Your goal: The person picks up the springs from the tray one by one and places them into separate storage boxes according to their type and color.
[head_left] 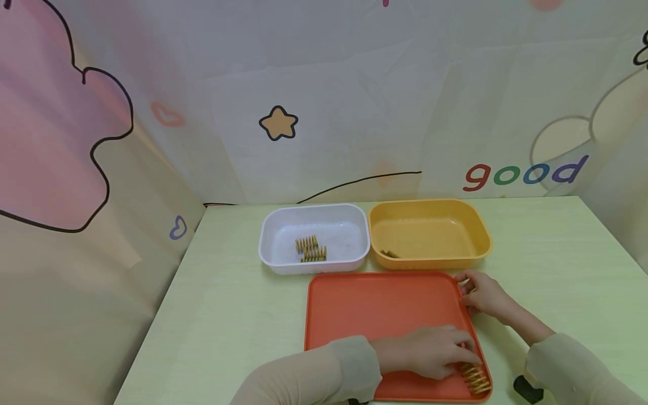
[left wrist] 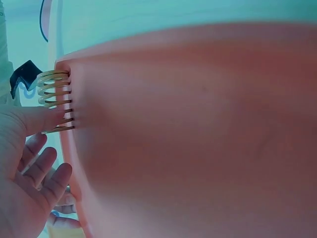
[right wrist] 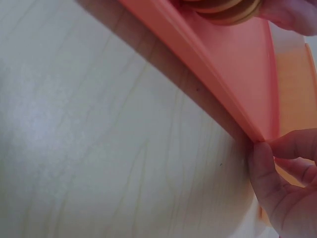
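Observation:
A brass-coloured coil spring [head_left: 475, 378] lies in the near right corner of the orange-red tray [head_left: 385, 304]. My left hand [head_left: 440, 351] reaches across the tray from the left. Thumb and fingertips are at one end of the spring, pinching it; in the left wrist view the thumb overlaps its coils and the other fingers are spread apart below. At the tray's far right corner my right hand [head_left: 483, 295] grips the rim, thumb outside and fingers curled over it, as the right wrist view shows.
Behind the tray stands a white bin [head_left: 349, 261] with coil springs [head_left: 311, 250] in it. Beside it, a yellow bin [head_left: 435, 261] holds a few small dark-gold pieces [head_left: 390, 254]. A printed cloth [head_left: 354, 112] hangs along the table's [head_left: 228, 315] back edge.

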Available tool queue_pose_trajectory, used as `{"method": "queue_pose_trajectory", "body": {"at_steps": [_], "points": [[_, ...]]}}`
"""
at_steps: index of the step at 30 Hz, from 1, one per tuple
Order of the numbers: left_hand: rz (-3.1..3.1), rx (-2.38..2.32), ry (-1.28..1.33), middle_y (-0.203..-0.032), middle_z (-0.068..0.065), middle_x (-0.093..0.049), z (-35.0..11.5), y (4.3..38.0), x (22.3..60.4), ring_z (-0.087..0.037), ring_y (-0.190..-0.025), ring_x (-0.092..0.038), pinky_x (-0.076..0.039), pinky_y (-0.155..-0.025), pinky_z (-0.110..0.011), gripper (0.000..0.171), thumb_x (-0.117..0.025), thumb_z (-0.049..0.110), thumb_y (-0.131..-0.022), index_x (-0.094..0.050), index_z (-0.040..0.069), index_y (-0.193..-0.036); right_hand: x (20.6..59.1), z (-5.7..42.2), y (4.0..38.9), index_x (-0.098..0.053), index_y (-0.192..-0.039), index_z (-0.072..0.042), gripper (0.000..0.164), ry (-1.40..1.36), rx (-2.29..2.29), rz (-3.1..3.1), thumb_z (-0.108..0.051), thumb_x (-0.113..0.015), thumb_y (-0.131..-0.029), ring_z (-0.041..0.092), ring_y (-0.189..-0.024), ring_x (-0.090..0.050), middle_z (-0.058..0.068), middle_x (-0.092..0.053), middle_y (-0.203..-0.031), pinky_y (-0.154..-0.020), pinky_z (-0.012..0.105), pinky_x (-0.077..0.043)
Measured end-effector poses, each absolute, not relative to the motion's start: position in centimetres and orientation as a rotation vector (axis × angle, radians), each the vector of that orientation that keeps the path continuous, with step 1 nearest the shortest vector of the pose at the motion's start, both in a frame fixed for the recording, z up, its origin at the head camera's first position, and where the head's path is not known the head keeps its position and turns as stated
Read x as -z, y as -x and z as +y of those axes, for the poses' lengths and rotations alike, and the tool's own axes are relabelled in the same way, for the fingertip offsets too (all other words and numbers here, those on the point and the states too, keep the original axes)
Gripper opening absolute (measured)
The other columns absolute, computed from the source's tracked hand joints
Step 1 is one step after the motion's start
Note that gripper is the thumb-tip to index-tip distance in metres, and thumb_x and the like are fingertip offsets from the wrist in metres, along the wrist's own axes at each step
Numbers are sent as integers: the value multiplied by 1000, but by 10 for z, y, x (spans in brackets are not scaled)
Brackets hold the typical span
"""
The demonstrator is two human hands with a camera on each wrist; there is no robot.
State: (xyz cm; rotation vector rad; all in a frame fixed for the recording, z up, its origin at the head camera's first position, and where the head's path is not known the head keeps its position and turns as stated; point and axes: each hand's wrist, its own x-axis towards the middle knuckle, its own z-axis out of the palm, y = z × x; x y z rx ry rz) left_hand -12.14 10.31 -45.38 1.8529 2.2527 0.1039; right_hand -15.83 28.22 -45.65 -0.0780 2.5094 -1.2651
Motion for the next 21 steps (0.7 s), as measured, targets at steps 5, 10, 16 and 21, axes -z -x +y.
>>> {"method": "queue_pose_trajectory", "body": {"at_steps": [5,10,16,21], "points": [[2239,-78,-1849,-121,13,-47,102,122,453,1,-102,-43,-33,-83,-4,40,-56,23,-85,-50,29,-124,458,283,159,-42,-110,12,37,76,1267,2509,8,-54,-75,17,-58,-50,15,-49,-81,-50,29,-50],[2220,-80,-1856,-119,16,-52,102,124,453,3,-107,-44,-30,-90,-5,39,-59,23,-83,-52,28,-120,458,283,158,-42,-110,12,37,79,1278,2504,8,-54,-75,17,-58,-50,14,-49,-81,-50,29,-49],[2208,-78,-1818,-115,18,-53,100,125,457,4,-108,-44,-30,-90,-5,37,-61,30,-82,-53,29,-118,459,283,158,-43,-109,11,37,84,1283,2504,8,-54,-74,17,-57,-50,14,-49,-80,-50,28,-49],[2202,-126,-1783,-114,17,-53,99,125,461,5,-104,-46,-32,-86,-4,39,-62,32,-81,-53,27,-118,456,282,158,-43,-109,11,37,84,1292,2495,7,-53,-74,17,-57,-50,13,-48,-81,-50,28,-50]]}}
